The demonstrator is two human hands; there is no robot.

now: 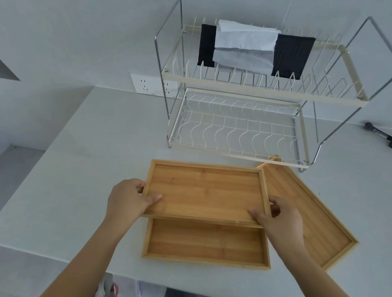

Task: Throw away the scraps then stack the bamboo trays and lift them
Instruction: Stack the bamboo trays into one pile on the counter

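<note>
Trays made of bamboo lay on the white counter (69, 172) in front of you, three of them. You held the top tray (205, 191) with both hands. Your left hand (129, 198) gripped its left edge, thumb lying on the inside and fingers curled under. Your right hand (278, 219) gripped the right edge the same way, thumb on the inside. Both hands were closed tight on that tray.

That top tray was flat and partly covered a second tray (208, 243), which sat on the counter toward 6 o'clock of it. The near half of the second tray showed. I could not tell if the two trays touched.

At 3 o'clock a third tray (314, 220) lay turned at a slant, with one corner tucked under the dish rack (239, 133).

The dish rack stood at 12 o'clock, by the wall. Its top shelf held a black cloth (292, 56) and a white cloth (245, 42) draped over it. Its bottom shelf held nothing.

A small black tool (384, 137) lay far off at 2 o'clock.
</note>
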